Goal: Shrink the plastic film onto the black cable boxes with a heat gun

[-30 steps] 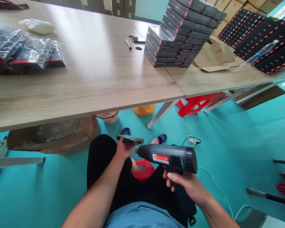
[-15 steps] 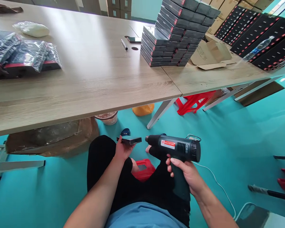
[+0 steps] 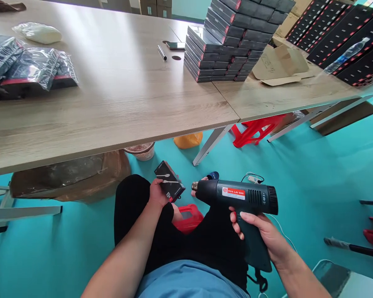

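- Left hand (image 3: 159, 193): grips the small black box (image 3: 169, 181) by its near end; printed face, showing a cable picture, turned up toward the camera.
- Black box: held over the lap, below the table (image 3: 118, 107) edge, tilted.
- Right hand (image 3: 257, 231): closed around the handle of the heat gun (image 3: 236, 195), thumb along the upper grip.
- Heat gun: barrel roughly level, metal nozzle directed at the box; nozzle and box near each other, not touching.
- Table, near the seam: stacked dark boxes (image 3: 226, 49), with a phone (image 3: 175, 46) and a pen (image 3: 162, 52) beside them.
- Table, left end: plastic-wrapped packages (image 3: 34, 68).
- Table, right of the stack: flattened cardboard (image 3: 278, 64).
- Floor: power strip (image 3: 254, 179), beyond the heat gun.
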`<state>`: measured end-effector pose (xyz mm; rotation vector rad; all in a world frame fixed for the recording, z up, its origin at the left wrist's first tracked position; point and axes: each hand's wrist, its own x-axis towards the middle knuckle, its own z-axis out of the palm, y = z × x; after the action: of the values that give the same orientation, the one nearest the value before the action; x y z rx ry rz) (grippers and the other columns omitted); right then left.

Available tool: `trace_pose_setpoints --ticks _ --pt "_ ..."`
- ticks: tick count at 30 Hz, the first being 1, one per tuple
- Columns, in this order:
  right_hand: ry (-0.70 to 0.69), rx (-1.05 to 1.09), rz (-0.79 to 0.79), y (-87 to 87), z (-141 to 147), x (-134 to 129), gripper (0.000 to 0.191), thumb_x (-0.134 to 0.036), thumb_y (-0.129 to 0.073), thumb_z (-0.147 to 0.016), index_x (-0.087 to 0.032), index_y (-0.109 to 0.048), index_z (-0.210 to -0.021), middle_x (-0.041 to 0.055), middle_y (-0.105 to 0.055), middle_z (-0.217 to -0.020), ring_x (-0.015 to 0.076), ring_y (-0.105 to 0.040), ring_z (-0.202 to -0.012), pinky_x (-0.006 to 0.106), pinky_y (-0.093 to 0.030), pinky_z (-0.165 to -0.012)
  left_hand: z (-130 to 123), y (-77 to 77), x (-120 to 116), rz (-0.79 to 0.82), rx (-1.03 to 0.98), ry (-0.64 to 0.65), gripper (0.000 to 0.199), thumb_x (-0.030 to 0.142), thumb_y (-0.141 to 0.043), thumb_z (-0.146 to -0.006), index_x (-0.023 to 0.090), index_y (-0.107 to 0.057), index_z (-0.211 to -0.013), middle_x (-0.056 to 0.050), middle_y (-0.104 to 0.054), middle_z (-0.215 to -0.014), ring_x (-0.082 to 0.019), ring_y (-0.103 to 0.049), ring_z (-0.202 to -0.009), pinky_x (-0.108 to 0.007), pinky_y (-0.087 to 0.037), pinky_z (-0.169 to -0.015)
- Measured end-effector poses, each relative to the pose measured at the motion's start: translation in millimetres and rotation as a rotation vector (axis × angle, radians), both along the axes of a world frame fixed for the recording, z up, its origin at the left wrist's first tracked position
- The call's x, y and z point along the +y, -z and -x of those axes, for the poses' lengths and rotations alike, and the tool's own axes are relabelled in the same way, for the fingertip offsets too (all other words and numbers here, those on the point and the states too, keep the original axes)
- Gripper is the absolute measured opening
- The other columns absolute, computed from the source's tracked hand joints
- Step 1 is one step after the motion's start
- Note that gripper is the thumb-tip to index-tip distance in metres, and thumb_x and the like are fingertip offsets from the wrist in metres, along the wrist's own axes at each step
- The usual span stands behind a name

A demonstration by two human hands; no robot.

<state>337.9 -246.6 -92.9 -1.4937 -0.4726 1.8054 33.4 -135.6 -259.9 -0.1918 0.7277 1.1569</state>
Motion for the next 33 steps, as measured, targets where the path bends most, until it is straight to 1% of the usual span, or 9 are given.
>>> trace_pose_setpoints --ticks 3,6,11,14,17,19,24,28,33 --pt "-0.043 -0.020 0.015 -5.4 -10.2 -8.8 0.043 -0.042 -0.091 -0.074 -0.016 -0.081 -0.107 0.0083 -0.076 -0.090 0.0175 -0.068 -0.070 0.023 -0.058 -0.057 -3.5 0.0 3.4 0.061 0.059 -0.085 0.040 0.019 -0.058 -0.066 0.013 -0.069 -0.103 -0.010 -0.075 -0.085 -0.028 -0.072 -0.074 -0.045 -0.061 -0.073" --pt "-0.054 -0.011 0.008 -6.7 -9.4 -12.1 0.043 -0.043 -0.091 -0.075 -0.016 -0.081 -0.107 0.0083 -0.076 -0.090 0.0175 -0.068 -0.070 0.023 -0.058 -0.057 -6.1 -0.2 5.7 0.074 0.071 -0.110 0.036 0.019 -0.057 -0.064 0.014 -0.069 -0.097 -0.009 -0.074 -0.083 -0.026 -0.071 -0.071 -0.041 -0.061 -0.070" --pt "-0.051 0.009 -0.006 -4.9 -5.0 -10.4 0.043 -0.044 -0.091 -0.075 -0.017 -0.081 -0.107 0.0079 -0.076 -0.090 0.0172 -0.068 -0.070 0.023 -0.057 -0.057 -6.0 -1.3 3.5 0.094 0.148 -0.053 0.031 0.019 -0.057 -0.057 0.013 -0.069 -0.085 -0.010 -0.073 -0.077 -0.028 -0.070 -0.069 -0.042 -0.060 -0.067" --pt "-0.104 -0.001 0.005 -5.2 -7.2 -12.1 0.043 -0.044 -0.090 -0.077 -0.017 -0.080 -0.108 0.0081 -0.076 -0.090 0.0174 -0.068 -0.071 0.024 -0.058 -0.058 -7.7 0.7 1.8 0.080 0.194 -0.012 0.030 0.018 -0.057 -0.053 0.014 -0.068 -0.081 -0.010 -0.072 -0.073 -0.028 -0.070 -0.069 -0.041 -0.059 -0.069" --pt "-0.160 -0.006 0.004 -4.6 -6.7 -12.8 0.041 -0.043 -0.087 -0.080 -0.017 -0.079 -0.110 0.0088 -0.076 -0.092 0.0176 -0.069 -0.072 0.024 -0.058 -0.059 -10.6 5.0 0.8 0.061 0.227 0.034 0.025 0.018 -0.058 -0.054 0.014 -0.067 -0.077 -0.008 -0.070 -0.068 -0.026 -0.068 -0.066 -0.039 -0.058 -0.068" --pt "-0.165 -0.009 -0.014 -3.0 -2.8 -9.7 0.041 -0.043 -0.087 -0.081 -0.016 -0.079 -0.111 0.0089 -0.076 -0.092 0.0175 -0.069 -0.072 0.024 -0.058 -0.059 -12.3 7.7 -0.2 0.033 0.242 0.081 0.021 0.019 -0.058 -0.056 0.015 -0.066 -0.075 -0.008 -0.068 -0.066 -0.025 -0.066 -0.063 -0.038 -0.056 -0.064" --pt "-0.123 -0.033 -0.066 -0.1 10.7 13.1 0.043 -0.044 -0.089 -0.077 -0.015 -0.079 -0.106 0.0080 -0.076 -0.089 0.0170 -0.068 -0.070 0.023 -0.058 -0.057 -16.4 8.9 -4.7 -0.054 0.321 0.225 0.017 0.019 -0.059 -0.058 0.013 -0.067 -0.072 -0.008 -0.069 -0.067 -0.023 -0.064 -0.061 -0.036 -0.055 -0.062" --pt "-0.124 -0.044 -0.104 -4.2 14.1 38.4 0.040 -0.043 -0.089 -0.076 -0.015 -0.079 -0.103 0.0079 -0.075 -0.088 0.0174 -0.069 -0.070 0.023 -0.059 -0.056 -18.6 10.1 -8.3 -0.097 0.381 0.253 0.017 0.015 -0.060 -0.057 0.015 -0.066 -0.072 -0.004 -0.066 -0.064 -0.020 -0.061 -0.058 -0.032 -0.052 -0.059" --pt "-0.192 -0.076 -0.152 -15.5 14.6 67.1 0.034 -0.040 -0.085 -0.080 -0.015 -0.080 -0.103 0.0085 -0.076 -0.089 0.0175 -0.070 -0.071 0.022 -0.060 -0.056 -17.7 13.7 -10.6 -0.108 0.390 0.300 0.020 0.016 -0.059 -0.059 0.016 -0.066 -0.077 -0.005 -0.068 -0.068 -0.022 -0.066 -0.064 -0.033 -0.053 -0.061"
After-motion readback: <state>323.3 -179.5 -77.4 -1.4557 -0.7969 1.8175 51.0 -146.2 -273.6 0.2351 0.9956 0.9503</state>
